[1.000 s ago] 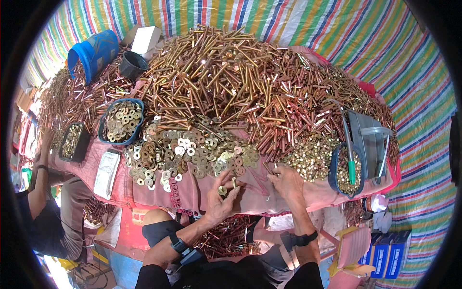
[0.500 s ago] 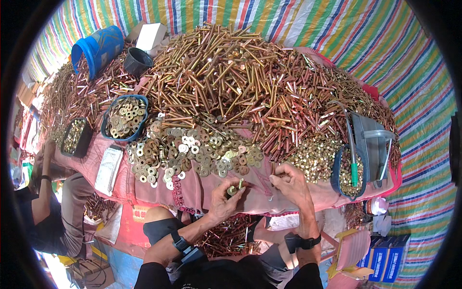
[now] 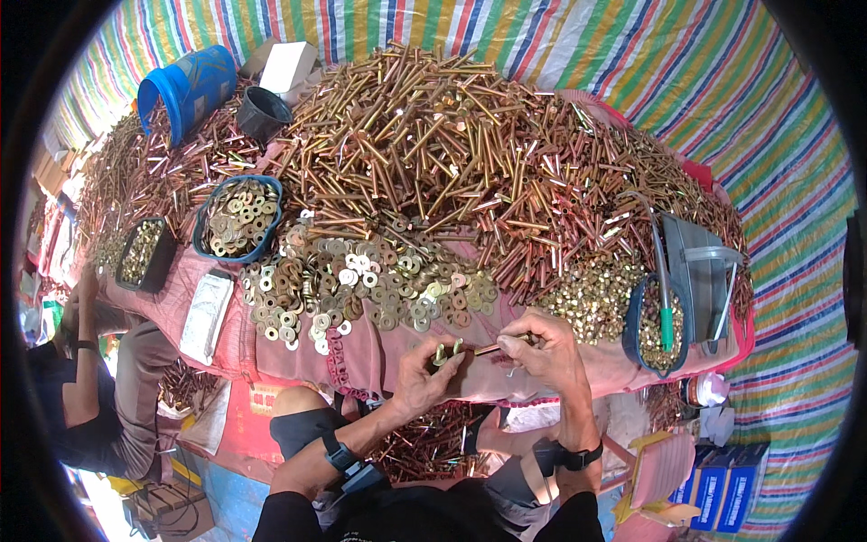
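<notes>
My left hand (image 3: 423, 375) is closed around brassy bolts (image 3: 441, 353); two of their ends stick up between thumb and fingers, and their lower parts are hidden in the palm. My right hand (image 3: 542, 346) pinches a copper-coloured bolt (image 3: 488, 349) between thumb and fingers. It lies nearly level, its free end pointing at my left hand, close to the left fingertips. Whether it touches them I cannot tell. Both hands are above the near edge of the pink cloth (image 3: 384, 348). Loose flat washers (image 3: 388, 294) are spread beyond my left hand, and small nuts (image 3: 587, 294) beyond my right.
A large heap of bolts (image 3: 406, 135) fills the far side. Blue tubs hold washers (image 3: 242, 217) and nuts (image 3: 652, 339). A blue bucket (image 3: 185, 95) lies tipped at far left. At right stands a grey scoop-like container (image 3: 700, 271). Another person's arm (image 3: 83, 361) shows at left.
My right hand has moved slightly left and turned its bolt from upright to nearly level, toward my left hand. A second bolt end now shows in my left hand.
</notes>
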### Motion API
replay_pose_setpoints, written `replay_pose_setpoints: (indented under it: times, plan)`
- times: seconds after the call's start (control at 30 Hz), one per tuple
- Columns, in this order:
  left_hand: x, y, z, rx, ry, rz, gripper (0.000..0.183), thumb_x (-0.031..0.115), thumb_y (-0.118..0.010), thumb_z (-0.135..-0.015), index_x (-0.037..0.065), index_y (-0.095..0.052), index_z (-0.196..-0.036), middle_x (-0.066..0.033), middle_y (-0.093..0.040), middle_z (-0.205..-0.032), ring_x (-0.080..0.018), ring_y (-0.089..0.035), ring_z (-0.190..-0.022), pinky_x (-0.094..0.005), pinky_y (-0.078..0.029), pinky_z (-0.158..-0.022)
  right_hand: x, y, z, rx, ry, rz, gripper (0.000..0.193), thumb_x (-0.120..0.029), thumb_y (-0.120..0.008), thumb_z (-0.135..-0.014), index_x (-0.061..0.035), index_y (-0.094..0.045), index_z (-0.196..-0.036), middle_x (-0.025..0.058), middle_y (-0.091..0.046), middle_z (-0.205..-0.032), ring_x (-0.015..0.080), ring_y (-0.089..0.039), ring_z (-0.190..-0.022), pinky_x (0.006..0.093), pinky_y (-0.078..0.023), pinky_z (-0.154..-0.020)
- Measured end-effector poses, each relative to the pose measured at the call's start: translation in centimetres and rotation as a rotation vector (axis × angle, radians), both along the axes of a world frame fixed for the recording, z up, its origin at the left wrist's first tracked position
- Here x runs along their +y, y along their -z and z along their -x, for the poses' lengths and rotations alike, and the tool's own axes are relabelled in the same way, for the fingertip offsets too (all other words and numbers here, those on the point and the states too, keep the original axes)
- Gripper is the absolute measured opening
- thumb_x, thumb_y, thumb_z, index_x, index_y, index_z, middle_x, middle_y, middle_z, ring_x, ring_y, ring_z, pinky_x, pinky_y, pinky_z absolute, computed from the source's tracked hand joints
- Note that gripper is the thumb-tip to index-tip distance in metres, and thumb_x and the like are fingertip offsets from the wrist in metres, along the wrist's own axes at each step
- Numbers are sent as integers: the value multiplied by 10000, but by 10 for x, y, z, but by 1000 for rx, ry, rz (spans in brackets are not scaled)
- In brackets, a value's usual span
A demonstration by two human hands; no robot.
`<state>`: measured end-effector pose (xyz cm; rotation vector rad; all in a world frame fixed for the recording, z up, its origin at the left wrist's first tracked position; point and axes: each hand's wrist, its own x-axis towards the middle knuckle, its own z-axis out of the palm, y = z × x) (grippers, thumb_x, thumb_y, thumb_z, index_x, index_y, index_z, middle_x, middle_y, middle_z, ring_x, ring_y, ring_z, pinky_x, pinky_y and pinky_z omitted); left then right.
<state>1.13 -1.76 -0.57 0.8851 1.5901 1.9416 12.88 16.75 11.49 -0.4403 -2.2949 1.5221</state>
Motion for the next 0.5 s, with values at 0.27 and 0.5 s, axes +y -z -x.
replay_pose_setpoints:
  times: [0.27, 0.5]
  plan:
    - [0, 6, -1, -16, 25, 2, 181, 33, -733, -976, 13, -710, -1154, -37, -693, -846, -85, -620, -744, -264, -506, -650, -7, 0, 21, 125, -36, -129, 114, -99, -809, -895, -4, -755, -929, 31, -660, -815, 90, -585, -691, 272, -451, -583]
    - [3, 3, -1, 112, -21, -32, 216, 5, -742, -943, 9, -716, -1157, -78, -710, -862, -106, -664, -773, -290, -531, -670, -32, -18, 32, 160, -4, -447, 282, -106, -818, -876, -14, -750, -1134, 90, -654, -863, 184, -614, -702, 322, -484, -610]
